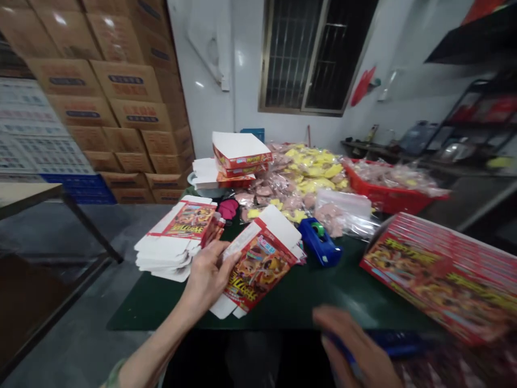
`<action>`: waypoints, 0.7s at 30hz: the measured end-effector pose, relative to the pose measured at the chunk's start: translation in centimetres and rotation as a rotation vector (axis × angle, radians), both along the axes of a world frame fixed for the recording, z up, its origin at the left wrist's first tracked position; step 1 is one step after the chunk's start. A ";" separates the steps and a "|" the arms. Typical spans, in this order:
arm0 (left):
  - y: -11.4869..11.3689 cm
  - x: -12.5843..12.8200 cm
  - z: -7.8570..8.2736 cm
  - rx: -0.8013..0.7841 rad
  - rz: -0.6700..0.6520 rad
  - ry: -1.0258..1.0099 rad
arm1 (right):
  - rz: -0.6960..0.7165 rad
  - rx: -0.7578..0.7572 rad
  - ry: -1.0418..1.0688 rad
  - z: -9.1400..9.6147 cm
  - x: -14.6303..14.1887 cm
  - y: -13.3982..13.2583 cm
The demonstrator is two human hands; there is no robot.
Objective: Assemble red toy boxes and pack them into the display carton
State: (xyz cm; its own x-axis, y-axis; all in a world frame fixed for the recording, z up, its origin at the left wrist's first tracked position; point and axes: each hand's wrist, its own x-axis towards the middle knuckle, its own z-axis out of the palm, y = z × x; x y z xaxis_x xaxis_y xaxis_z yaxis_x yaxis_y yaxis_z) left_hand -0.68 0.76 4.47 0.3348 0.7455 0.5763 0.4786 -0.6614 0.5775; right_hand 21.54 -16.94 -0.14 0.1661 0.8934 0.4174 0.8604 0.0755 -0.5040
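My left hand [208, 275] grips a red printed carton [258, 264] by its left edge, thumb on the front. The carton looks flat, with white end flaps sticking out, and is tilted above the green table. Just left of this hand lies a stack of similar flat cartons [189, 221]. My right hand [355, 345] is at the table's front edge, low on the right, smeared by motion. A blue object [396, 342], blurred, shows beside and partly behind its fingers; I cannot make out whether the hand holds it.
A blue tape dispenser [321, 242] stands on the green table [323, 296]. Behind it are heaped pink and yellow bagged pieces [315, 167] and a red basket [388, 194]. Filled red display boxes [440, 264] stand at right, more boxes [240, 153] at back. Brown cartons [133, 86] are piled left.
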 end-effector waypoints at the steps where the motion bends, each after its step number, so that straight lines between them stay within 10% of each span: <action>1: -0.8 0.7 -0.4 0.032 -0.040 0.012 | 0.001 0.054 -0.014 1.0 -0.5 1.2; 6: -3.1 1.6 -1.6 0.193 -0.142 -0.005 | -0.136 0.333 -0.103 3.6 -3.2 6.6; 21: -3.9 0.3 -4.4 0.225 -0.024 0.239 | 0.181 -0.061 0.303 5.8 -4.2 8.3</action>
